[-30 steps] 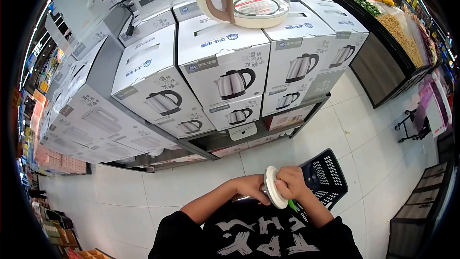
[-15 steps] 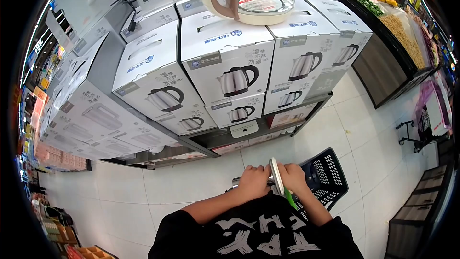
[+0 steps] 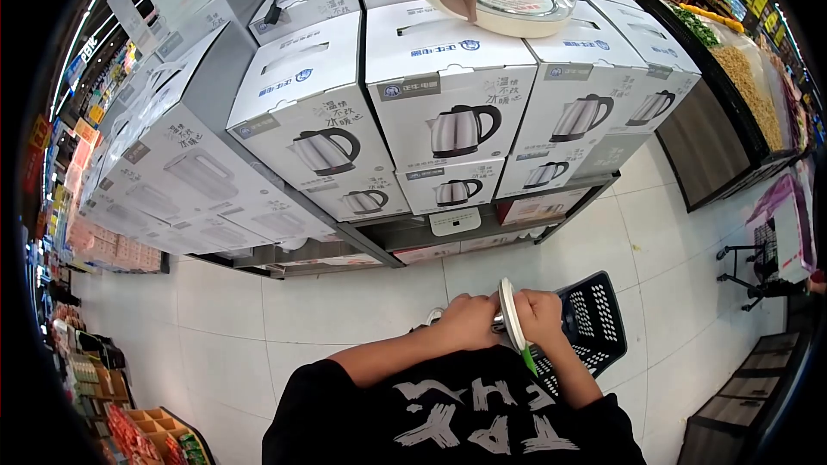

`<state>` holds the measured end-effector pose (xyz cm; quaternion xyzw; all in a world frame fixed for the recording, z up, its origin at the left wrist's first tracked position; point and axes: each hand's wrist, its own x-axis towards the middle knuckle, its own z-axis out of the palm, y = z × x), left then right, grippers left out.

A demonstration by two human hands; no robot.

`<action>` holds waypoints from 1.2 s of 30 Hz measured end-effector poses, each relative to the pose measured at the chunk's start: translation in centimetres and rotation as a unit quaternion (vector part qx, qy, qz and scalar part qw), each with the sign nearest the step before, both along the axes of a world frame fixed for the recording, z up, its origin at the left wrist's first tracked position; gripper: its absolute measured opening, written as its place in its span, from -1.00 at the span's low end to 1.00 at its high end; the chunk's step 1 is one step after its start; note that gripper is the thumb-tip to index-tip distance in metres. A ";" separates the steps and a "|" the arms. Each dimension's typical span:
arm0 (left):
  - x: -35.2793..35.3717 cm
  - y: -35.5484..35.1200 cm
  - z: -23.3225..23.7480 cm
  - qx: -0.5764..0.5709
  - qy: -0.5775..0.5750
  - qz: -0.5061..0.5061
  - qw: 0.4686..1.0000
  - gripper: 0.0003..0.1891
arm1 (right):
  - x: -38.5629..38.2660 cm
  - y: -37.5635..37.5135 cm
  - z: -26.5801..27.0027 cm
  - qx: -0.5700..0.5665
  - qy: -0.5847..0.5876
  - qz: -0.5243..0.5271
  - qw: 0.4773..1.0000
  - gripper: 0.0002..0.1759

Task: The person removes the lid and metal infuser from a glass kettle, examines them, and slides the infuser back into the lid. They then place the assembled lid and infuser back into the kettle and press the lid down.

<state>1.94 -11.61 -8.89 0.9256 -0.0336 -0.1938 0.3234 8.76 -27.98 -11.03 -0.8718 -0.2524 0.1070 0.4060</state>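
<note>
Close to my chest, my left hand (image 3: 468, 320) and my right hand (image 3: 539, 317) sit side by side with a pale round disc (image 3: 512, 314), seen nearly edge-on, between them. The fingers of my left hand are curled round a metal part at the disc's left side. My right hand's fingers are closed at its right side; what exactly they grip is partly hidden. A green strip (image 3: 529, 360) shows below the disc. Beside my right forearm is a dark perforated basket (image 3: 594, 314).
White kettle boxes (image 3: 452, 95) are stacked on a shelf unit ahead, with a glass kettle (image 3: 517, 0) on top. At the right are a produce stand (image 3: 702, 129) and a cart (image 3: 745, 267). A wooden compartment rack (image 3: 164, 426) is at the lower left.
The boxes and kettle have shifted right and up in view. My hands and the disc sit slightly further right, and the disc is tilted a little differently.
</note>
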 end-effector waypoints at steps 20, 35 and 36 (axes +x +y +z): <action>1.2 1.7 -2.4 -0.305 0.221 -0.055 0.925 -0.54 | -0.6 -1.2 -0.9 0.197 -0.014 0.084 0.977 -0.69; 0.3 -1.0 -3.5 0.071 -0.139 -0.012 0.988 -0.51 | -0.7 -0.4 -3.7 0.010 0.035 -0.092 0.995 -0.59; 0.4 -1.2 -3.6 0.083 -0.142 -0.012 0.986 -0.52 | -0.6 -0.3 -3.7 -0.006 0.055 -0.114 0.992 -0.57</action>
